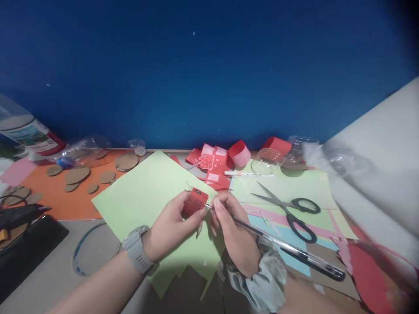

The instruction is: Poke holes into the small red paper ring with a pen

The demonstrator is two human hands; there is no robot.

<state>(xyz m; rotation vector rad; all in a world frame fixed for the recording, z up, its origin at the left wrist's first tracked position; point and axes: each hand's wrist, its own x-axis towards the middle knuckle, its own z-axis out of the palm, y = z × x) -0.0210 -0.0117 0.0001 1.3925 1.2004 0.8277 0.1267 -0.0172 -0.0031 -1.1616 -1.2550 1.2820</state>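
Observation:
Pinched in my left hand (175, 218) is a small red piece (195, 203) with a dark drawn mark near its top and a rough-looking dark red front. A pale curled bit (189, 186) sits at its upper left edge. My right hand (231, 222) grips a clear-barrelled pen (278, 241), its black cap on the rear end pointing right. The pen's tip meets the right side of the red piece; whether it touches cannot be made out. Under both hands lies a light green sheet (144, 192) with a jagged cut lower edge.
Black-handled scissors (288, 209) lie open on coloured paper at right. Red paper cutouts (216, 163) and a white marker (248, 173) are behind the hands. At left are cardboard discs (77, 175) on orange paper (65, 203), a plastic bottle (32, 135) and a tape roll (81, 250).

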